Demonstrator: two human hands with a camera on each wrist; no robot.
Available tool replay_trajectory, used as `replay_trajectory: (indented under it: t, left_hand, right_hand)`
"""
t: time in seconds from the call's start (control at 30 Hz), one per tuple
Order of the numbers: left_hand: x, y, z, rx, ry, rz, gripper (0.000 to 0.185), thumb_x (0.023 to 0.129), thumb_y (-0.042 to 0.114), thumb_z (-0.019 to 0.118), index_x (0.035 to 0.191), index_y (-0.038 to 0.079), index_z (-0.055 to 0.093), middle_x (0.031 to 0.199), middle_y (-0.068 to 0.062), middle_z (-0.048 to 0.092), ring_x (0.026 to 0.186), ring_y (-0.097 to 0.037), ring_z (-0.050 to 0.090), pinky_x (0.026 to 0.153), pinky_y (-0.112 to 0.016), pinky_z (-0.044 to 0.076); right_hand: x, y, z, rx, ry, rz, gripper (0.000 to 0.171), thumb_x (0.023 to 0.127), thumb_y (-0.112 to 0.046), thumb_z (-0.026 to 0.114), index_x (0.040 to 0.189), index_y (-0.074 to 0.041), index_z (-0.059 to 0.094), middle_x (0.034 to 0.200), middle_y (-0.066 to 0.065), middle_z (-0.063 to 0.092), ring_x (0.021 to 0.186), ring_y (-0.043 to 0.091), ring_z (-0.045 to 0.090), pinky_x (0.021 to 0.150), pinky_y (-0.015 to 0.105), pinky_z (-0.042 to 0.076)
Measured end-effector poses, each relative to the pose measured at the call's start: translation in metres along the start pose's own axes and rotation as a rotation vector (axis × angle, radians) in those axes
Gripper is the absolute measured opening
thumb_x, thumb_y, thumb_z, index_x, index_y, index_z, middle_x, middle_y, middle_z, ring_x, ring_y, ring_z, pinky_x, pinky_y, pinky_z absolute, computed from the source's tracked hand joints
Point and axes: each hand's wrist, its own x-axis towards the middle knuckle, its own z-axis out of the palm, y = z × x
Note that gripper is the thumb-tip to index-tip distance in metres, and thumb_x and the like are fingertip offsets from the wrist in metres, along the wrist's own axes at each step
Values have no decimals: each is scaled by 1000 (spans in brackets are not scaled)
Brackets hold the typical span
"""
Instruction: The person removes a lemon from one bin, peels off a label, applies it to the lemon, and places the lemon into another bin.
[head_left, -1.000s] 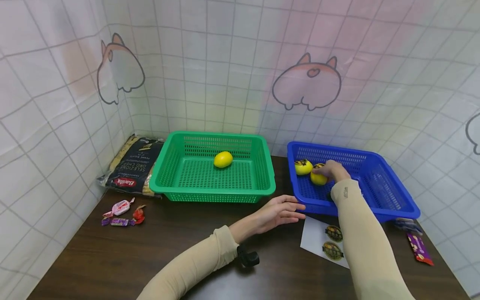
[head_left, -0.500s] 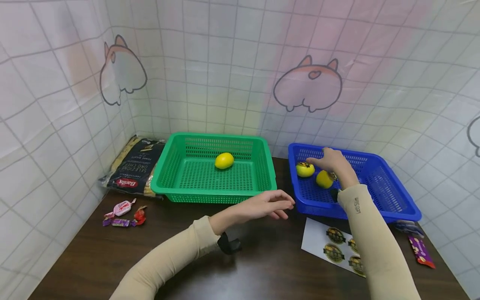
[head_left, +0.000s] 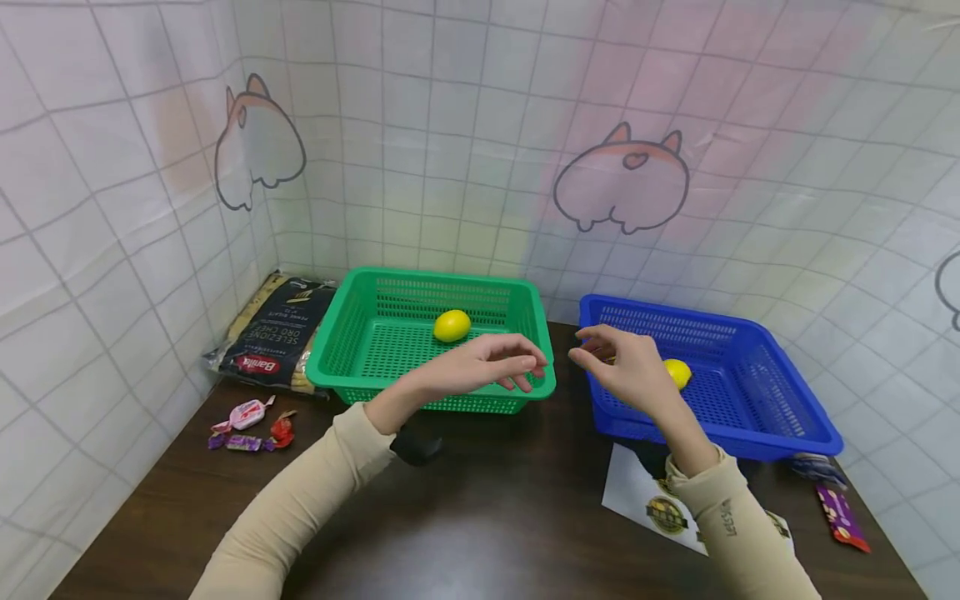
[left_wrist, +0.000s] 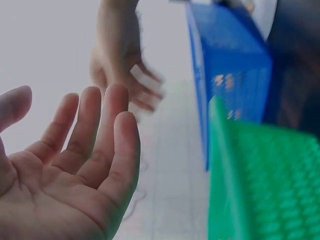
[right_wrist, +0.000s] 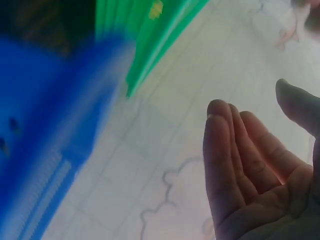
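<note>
Hovering between the two baskets, the left hand and right hand are held open, and nothing is held in either grip. One lemon is seen in the green basket toward the counter's back edge, another lemon in the blue basket. A reach for the blue-basket lemon seems needed next.

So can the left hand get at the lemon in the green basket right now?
Probably yes: the left hand is empty above the open-topped green basket, and nothing covers the lemon.
</note>
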Motion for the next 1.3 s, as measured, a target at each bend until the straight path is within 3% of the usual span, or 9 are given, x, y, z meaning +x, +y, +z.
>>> replay_trajectory:
  t: [0.17,0.4,0.57,0.67,0.73,0.83,1.03,1.17,1.3]
  left_hand:
    - [-3,3,-27,25,55,-1,31,106,30,47,127,12,59,127,-11,64,107,-26,69,101,-46,54]
    - [0,-7,-69,215,111,-92,35,104,39,49,131,18,57,133,-4,62,105,-17,68,93,-36,54]
    - [9,-24,-100,284,157,-165,43,104,42,47,137,15,53,139,-8,59,110,-23,66,98,-38,52]
    - [12,-41,-115,257,196,-201,43,105,39,45,137,11,53,138,-13,58,115,-28,65,100,-41,52]
    - [14,-52,-122,239,246,-213,42,106,38,44,135,8,53,136,-16,58,116,-33,64,101,-43,52]
    - [19,-63,-127,244,344,-230,43,106,34,45,136,4,52,136,-20,56,118,-39,62,102,-47,51]
    - [40,-94,-127,484,520,-274,48,103,32,51,140,1,49,147,-20,50,130,-39,52,109,-52,45]
    - [44,-103,-123,569,472,-323,54,102,31,54,146,1,43,152,-20,46,134,-39,49,111,-53,43]
    - [47,-106,-120,601,364,-376,62,101,32,56,152,3,36,158,-19,39,144,-39,38,118,-55,36]
  right_hand:
    - [-5,-7,20,32,-54,-7,37,96,-29,66,122,-4,67,104,14,77,88,27,75,73,40,62]
    - [0,-7,45,1,-164,100,50,99,-33,60,133,4,59,114,21,74,96,31,74,78,43,62]
    - [3,-5,59,-19,-179,155,53,99,-34,61,134,5,58,86,21,75,54,16,60,53,30,51]
    - [3,-7,67,21,-170,186,48,98,-32,62,131,3,61,74,16,72,46,11,47,47,25,40]
    - [1,-9,71,36,-150,189,43,98,-30,63,127,2,63,80,11,74,49,9,51,48,24,41]
    - [-1,-12,77,53,-121,209,45,97,-28,64,129,3,62,86,13,75,50,10,52,49,23,42]
    - [-2,-12,79,126,-87,258,44,97,-27,64,131,1,61,97,16,77,56,11,65,50,24,49]
    - [-1,-14,78,159,-80,269,46,97,-24,64,134,3,58,106,19,76,66,20,74,53,25,53]
    - [-1,-12,74,165,-79,285,51,97,-24,64,139,4,53,111,21,74,72,25,76,53,26,55]
